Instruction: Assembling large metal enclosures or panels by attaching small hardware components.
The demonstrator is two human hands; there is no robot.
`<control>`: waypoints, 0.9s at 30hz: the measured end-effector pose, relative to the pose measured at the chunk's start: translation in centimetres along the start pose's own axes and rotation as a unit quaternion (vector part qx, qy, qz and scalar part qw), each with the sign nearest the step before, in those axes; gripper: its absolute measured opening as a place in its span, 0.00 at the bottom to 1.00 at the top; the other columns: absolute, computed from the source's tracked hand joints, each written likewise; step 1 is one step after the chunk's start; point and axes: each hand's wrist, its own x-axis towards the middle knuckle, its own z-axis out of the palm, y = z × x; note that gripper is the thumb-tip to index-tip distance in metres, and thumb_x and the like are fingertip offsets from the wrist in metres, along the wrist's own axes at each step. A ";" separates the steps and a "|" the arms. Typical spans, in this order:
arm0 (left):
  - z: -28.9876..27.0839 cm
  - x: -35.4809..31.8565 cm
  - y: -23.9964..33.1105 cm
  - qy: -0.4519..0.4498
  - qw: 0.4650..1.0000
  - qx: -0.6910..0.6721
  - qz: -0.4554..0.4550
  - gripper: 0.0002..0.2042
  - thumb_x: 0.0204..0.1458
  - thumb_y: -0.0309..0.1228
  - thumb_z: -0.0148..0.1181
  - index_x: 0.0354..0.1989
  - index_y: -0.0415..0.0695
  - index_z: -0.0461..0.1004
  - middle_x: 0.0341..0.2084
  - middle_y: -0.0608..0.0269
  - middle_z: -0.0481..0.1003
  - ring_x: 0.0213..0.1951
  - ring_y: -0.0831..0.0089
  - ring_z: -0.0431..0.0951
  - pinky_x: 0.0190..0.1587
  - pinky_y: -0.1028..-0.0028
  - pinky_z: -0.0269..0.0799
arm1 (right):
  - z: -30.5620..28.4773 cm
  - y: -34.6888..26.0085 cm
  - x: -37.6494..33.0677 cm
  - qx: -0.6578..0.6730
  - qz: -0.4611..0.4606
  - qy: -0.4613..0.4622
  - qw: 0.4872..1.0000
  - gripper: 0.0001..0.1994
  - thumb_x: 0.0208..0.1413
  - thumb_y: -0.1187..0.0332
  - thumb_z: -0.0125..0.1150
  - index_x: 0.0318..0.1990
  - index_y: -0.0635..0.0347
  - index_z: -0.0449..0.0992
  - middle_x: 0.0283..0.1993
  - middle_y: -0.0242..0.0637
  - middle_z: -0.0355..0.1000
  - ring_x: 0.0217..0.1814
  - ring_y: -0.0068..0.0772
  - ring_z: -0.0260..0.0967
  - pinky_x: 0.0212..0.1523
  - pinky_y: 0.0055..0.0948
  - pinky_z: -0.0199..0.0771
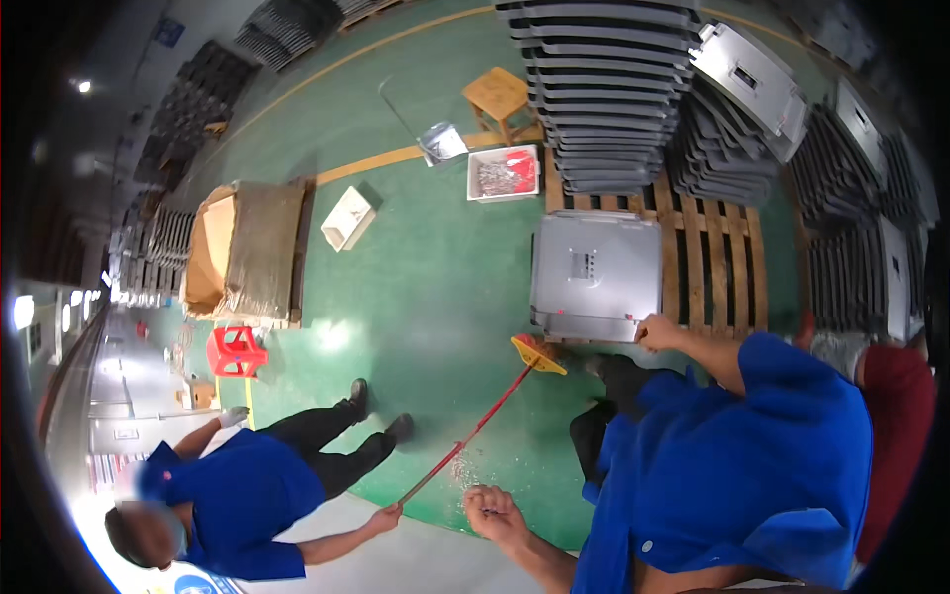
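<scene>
My left hand (495, 512) is raised at the lower middle, fingers curled into a loose fist; anything inside it is hidden. Farther right, my right hand (657, 333) is closed at the near right corner of a grey plastic panel (599, 262). Whether it grips the corner or a small thing cannot be made out. The panel lies flat, with a small slotted opening near its middle. A co-worker's hand (384, 517), to the left of mine, holds the red handle of a broom (485, 421). Its yellow head is on the floor close to my feet.
Beside the panel is a wooden pallet (730, 262) with tall stacks of grey panels (604, 99). A white bin (477, 188), wooden stool (497, 94), dustpan (442, 144), small white box (348, 218), large carton (262, 252) and red stool (236, 352) stand around. White scraps litter the green floor.
</scene>
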 end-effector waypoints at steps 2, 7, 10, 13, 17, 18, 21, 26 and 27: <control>2.7 2.6 3.8 -0.086 0.995 0.029 0.039 0.04 0.55 0.29 0.50 0.31 0.42 0.66 0.16 0.71 0.55 0.16 0.82 0.51 0.15 0.81 0.46 | -0.1 2.5 -0.3 -0.068 -0.022 0.086 0.994 0.11 0.41 0.70 0.60 0.34 0.59 0.83 0.29 0.44 0.79 0.25 0.33 0.78 0.33 0.33 0.80; 6.0 8.8 12.6 -0.347 0.906 0.094 0.225 0.04 0.56 0.28 0.50 0.30 0.44 0.65 0.17 0.67 0.58 0.15 0.79 0.56 0.14 0.78 0.52 | 0.2 7.3 -10.7 0.059 0.199 0.218 0.954 0.10 0.44 0.72 0.59 0.34 0.63 0.82 0.27 0.44 0.78 0.26 0.35 0.78 0.32 0.33 0.80; 5.4 8.6 16.7 -0.421 0.863 0.121 0.252 0.04 0.56 0.28 0.50 0.30 0.44 0.65 0.16 0.67 0.58 0.15 0.79 0.55 0.14 0.78 0.51 | 3.2 7.9 -12.7 -0.022 0.200 0.219 0.955 0.10 0.43 0.73 0.59 0.34 0.62 0.83 0.29 0.46 0.78 0.29 0.39 0.78 0.33 0.35 0.80; 5.4 8.8 16.8 -0.485 0.836 0.133 0.219 0.04 0.56 0.28 0.50 0.30 0.44 0.65 0.16 0.67 0.58 0.14 0.79 0.55 0.14 0.78 0.51 | 6.2 7.2 -14.5 0.032 0.235 0.195 0.952 0.10 0.44 0.73 0.59 0.34 0.63 0.83 0.30 0.48 0.78 0.30 0.42 0.78 0.35 0.37 0.80; 6.5 8.9 15.0 -0.547 0.810 0.134 0.163 0.05 0.56 0.28 0.50 0.29 0.44 0.64 0.16 0.67 0.58 0.14 0.79 0.55 0.13 0.78 0.50 | 8.9 8.3 -15.7 0.066 0.220 0.194 0.954 0.10 0.44 0.73 0.59 0.33 0.65 0.82 0.29 0.47 0.78 0.27 0.38 0.78 0.32 0.35 0.80; 6.7 8.9 14.6 -0.558 0.805 0.131 0.154 0.05 0.56 0.28 0.50 0.29 0.44 0.64 0.15 0.67 0.58 0.14 0.79 0.55 0.13 0.78 0.50 | 9.4 8.9 -15.2 0.072 0.228 0.192 0.952 0.10 0.44 0.72 0.59 0.33 0.65 0.82 0.28 0.45 0.78 0.26 0.36 0.78 0.31 0.33 0.80; 7.8 9.5 13.5 -0.578 0.793 0.139 0.133 0.05 0.56 0.28 0.50 0.29 0.44 0.64 0.15 0.68 0.58 0.14 0.80 0.55 0.13 0.79 0.50 | 8.9 8.6 -13.8 0.087 0.234 0.171 0.953 0.10 0.45 0.71 0.60 0.34 0.65 0.82 0.27 0.44 0.78 0.25 0.33 0.78 0.29 0.31 0.80; 12.7 12.9 11.0 -0.608 0.773 0.143 0.111 0.06 0.56 0.28 0.50 0.28 0.44 0.64 0.15 0.68 0.58 0.13 0.80 0.55 0.13 0.79 0.49 | 8.5 8.6 -11.4 0.093 0.213 0.171 0.957 0.10 0.46 0.71 0.58 0.33 0.66 0.82 0.27 0.43 0.78 0.24 0.32 0.78 0.28 0.30 0.80; 13.8 13.8 10.8 -0.616 0.768 0.138 0.108 0.06 0.56 0.28 0.50 0.28 0.44 0.64 0.14 0.68 0.58 0.13 0.80 0.55 0.13 0.79 0.49 | 8.1 8.6 -10.8 0.091 0.223 0.168 0.956 0.10 0.46 0.71 0.58 0.33 0.66 0.81 0.27 0.43 0.78 0.24 0.32 0.77 0.28 0.30 0.80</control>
